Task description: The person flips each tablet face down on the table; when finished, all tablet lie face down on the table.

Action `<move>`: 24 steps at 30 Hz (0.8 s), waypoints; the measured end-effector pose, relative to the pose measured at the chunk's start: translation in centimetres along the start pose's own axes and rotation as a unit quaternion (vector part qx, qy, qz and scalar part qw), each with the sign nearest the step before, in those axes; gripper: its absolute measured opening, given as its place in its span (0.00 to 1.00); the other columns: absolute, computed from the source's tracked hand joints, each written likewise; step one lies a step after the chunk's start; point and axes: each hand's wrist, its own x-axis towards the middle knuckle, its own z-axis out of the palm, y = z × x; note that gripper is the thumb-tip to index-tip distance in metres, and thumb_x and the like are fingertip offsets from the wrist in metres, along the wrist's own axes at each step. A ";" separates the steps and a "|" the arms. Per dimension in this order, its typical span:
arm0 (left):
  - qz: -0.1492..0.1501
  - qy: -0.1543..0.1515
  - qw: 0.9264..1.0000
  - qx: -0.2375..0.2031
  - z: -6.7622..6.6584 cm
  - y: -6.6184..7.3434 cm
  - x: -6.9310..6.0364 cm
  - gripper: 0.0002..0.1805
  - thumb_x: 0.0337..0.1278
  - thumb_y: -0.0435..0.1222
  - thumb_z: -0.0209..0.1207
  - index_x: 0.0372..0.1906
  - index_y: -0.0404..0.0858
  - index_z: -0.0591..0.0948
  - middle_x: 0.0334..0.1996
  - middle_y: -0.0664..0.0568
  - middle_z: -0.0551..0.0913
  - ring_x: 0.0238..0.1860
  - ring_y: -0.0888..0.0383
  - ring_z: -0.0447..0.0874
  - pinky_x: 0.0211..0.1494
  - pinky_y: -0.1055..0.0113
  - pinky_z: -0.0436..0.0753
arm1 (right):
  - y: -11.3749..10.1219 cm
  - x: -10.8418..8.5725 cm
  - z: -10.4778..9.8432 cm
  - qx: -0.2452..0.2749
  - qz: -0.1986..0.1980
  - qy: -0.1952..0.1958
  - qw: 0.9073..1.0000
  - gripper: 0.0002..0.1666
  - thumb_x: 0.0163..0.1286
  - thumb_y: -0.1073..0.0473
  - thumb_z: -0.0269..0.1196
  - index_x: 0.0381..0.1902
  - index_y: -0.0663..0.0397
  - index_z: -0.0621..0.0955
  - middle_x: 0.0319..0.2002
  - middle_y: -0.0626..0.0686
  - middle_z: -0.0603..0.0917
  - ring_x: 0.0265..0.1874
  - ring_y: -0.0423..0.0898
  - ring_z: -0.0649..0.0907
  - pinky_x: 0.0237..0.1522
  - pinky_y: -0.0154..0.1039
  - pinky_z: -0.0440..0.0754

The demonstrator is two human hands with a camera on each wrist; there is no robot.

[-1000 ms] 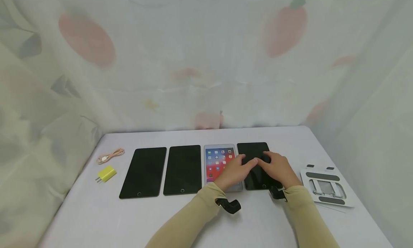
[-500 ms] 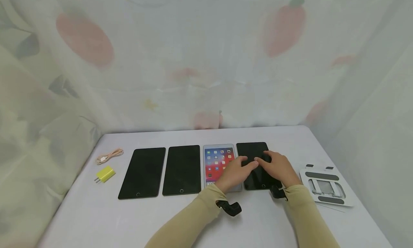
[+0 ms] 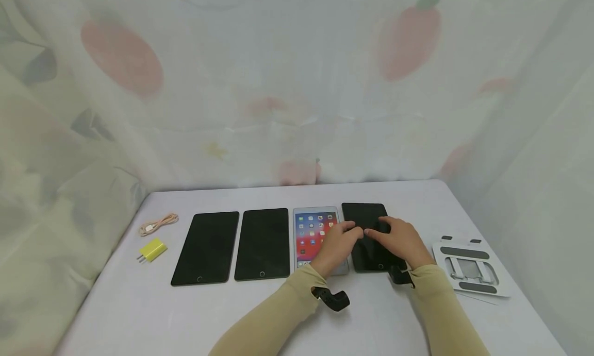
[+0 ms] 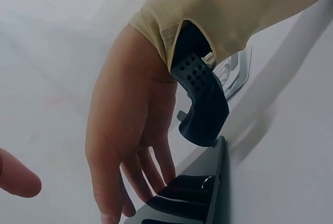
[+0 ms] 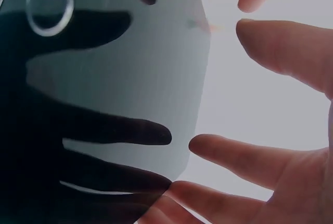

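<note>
In the head view, my left hand (image 3: 335, 250) and my right hand (image 3: 403, 240) are over the rightmost black tablet (image 3: 366, 212), thumbs pointing toward each other. The left hand's fingers reach down to this tablet in the left wrist view, mirrored in its dark glass (image 4: 179, 200). Extended fingers of my right hand (image 5: 296, 166) come to the tablet's edge in the right wrist view, and a ring-shaped home button (image 5: 50, 4) shows on the glass. Beside it lies a white tablet (image 3: 306, 237) with a lit screen of app icons, partly covered by the left hand.
Two more black tablets (image 3: 206, 248) (image 3: 262, 242) lie in the same row, to the left. A coiled pink cable (image 3: 159, 224) and a yellow charger plug (image 3: 152, 249) sit at far left. A folded white stand (image 3: 468, 268) lies at right on the white table (image 3: 139, 315).
My left thumb has drawn leftward, widening the gap to the right thumb. The tablet beneath has shifted very slightly away from me. The right hand stays nearly in place.
</note>
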 end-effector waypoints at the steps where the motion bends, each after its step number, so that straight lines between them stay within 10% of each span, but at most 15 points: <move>1: 0.001 0.003 1.000 -0.003 0.0 0.0 0.0 0.35 0.72 0.51 0.57 0.75 0.35 0.77 0.73 0.44 0.80 0.69 0.45 0.82 0.75 0.41 0.80 | 0.0 0.0 0.0 0.001 0.000 -0.002 1.000 0.51 0.76 0.30 0.62 0.77 0.67 0.73 0.74 0.74 0.75 0.71 0.73 0.77 0.69 0.70 0.78; 24: -0.008 0.024 0.999 -0.047 -0.9 1.2 0.1 0.35 0.71 0.48 0.59 0.77 0.37 0.75 0.70 0.44 0.80 0.60 0.48 0.83 0.63 0.48 0.88 | -0.8 -0.2 -0.2 0.019 0.009 -0.012 1.000 0.52 0.76 0.28 0.61 0.78 0.64 0.71 0.76 0.73 0.73 0.74 0.73 0.75 0.70 0.71 0.77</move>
